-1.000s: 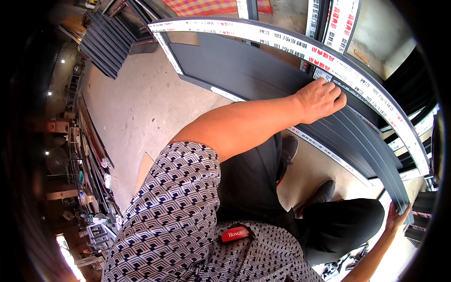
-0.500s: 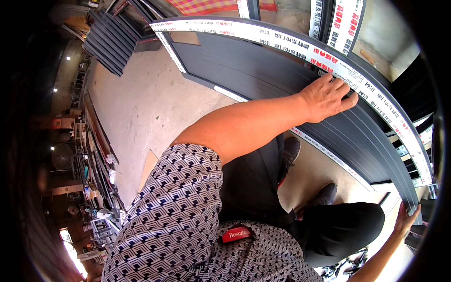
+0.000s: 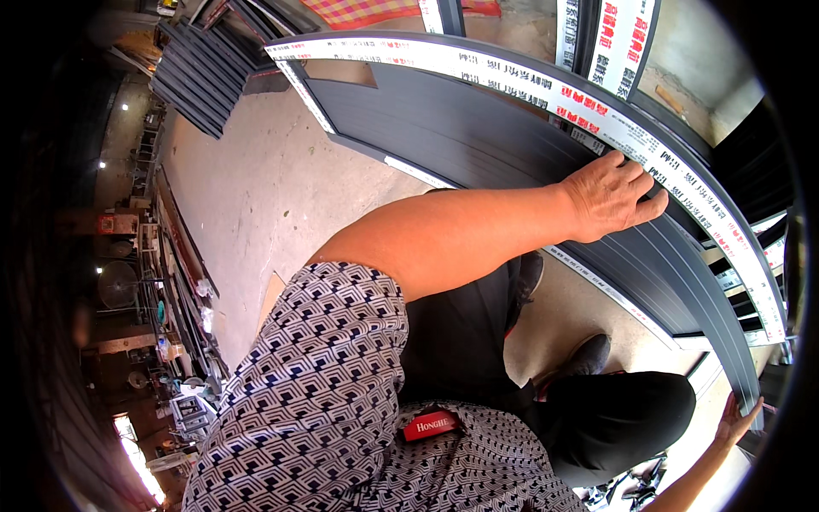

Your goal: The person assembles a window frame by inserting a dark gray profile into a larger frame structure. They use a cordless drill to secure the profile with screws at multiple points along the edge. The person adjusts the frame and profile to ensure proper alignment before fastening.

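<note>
A long dark grey slat [image 3: 695,277] lies along the inner side of a large dark frame [image 3: 503,78], which is covered with white printed film. My left hand [image 3: 616,198] has its fingers curled over the slat's far edge, close to the frame's far bar. At the lower right, my right hand [image 3: 735,422] grips the slat's near end, thumb on its edge. That end sticks out past the frame's right corner. More dark grey slats [image 3: 444,124] fill the inside of the frame side by side, leaving a gap at its upper left corner. My left forearm covers part of them.
A stack of dark profiles [image 3: 198,81] rests on the floor at the upper left. Film-covered bars [image 3: 616,47] stand behind the frame. My knees and dark shoes [image 3: 589,354] are beside its near edge. Long stock and tools [image 3: 183,401] line the left side.
Both hands have shifted slightly toward me, the left also a little to the right. The slat's end has slid farther out past the frame's corner.
</note>
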`<state>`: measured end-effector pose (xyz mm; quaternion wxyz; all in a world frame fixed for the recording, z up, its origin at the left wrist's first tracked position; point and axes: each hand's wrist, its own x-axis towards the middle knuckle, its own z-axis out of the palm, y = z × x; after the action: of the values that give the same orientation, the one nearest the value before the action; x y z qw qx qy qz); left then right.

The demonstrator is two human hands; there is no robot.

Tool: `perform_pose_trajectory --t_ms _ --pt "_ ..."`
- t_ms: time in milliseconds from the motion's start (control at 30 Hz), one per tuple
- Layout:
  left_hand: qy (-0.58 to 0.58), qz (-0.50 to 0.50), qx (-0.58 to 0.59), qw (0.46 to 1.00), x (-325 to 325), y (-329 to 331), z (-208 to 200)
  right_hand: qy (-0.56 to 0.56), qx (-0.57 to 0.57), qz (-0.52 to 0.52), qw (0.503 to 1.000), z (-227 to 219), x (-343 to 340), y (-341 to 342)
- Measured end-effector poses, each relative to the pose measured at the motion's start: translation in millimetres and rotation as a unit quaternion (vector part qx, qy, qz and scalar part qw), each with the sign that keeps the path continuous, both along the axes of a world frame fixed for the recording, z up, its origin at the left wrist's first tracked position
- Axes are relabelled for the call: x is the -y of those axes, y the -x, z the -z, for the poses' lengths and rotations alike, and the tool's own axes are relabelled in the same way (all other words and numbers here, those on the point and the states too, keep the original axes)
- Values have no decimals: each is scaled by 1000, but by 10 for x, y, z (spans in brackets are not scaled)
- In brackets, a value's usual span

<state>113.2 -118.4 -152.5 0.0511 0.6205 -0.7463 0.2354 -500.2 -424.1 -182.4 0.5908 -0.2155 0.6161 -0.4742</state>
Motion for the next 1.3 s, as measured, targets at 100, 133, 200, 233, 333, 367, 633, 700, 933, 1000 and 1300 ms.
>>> perform_pose_trajectory --t_ms 100,133,200,233,333,367,633,700,933,1000,1300 --pt "-11 7 6 1000 13 14 -28 11 -20 4 1000 -45 45 138" --pt "-13 7 5 1000 15 20 -32 7 -21 13 1000 -51 80 214" --pt "-17 8 1 1000 21 31 -40 -1 -16 33 999 -58 91 327" --pt "-16 7 2 1000 25 40 -28 -6 -10 43 999 -48 98 353" --pt "-22 -1 5 1000 10 61 -9 2 -7 37 999 26 169 522" --pt "-28 -1 5 1000 8 69 -18 9 -9 32 999 46 187 621" --pt "-19 3 -15 1000 24 84 -40 1 -82 67 994 -110 295 992" --pt "-37 1 -21 999 4 85 -38 -16 -92 60 994 -115 319 980" --pt "-74 2 -14 997 22 123 -33 -36 -125 86 988 -66 221 1353" --pt "-82 0 -15 997 14 136 -20 -36 -125 91 987 -30 244 1438" --pt "-68 18 -36 997 56 191 -38 -63 -120 129 982 -229 252 1624"
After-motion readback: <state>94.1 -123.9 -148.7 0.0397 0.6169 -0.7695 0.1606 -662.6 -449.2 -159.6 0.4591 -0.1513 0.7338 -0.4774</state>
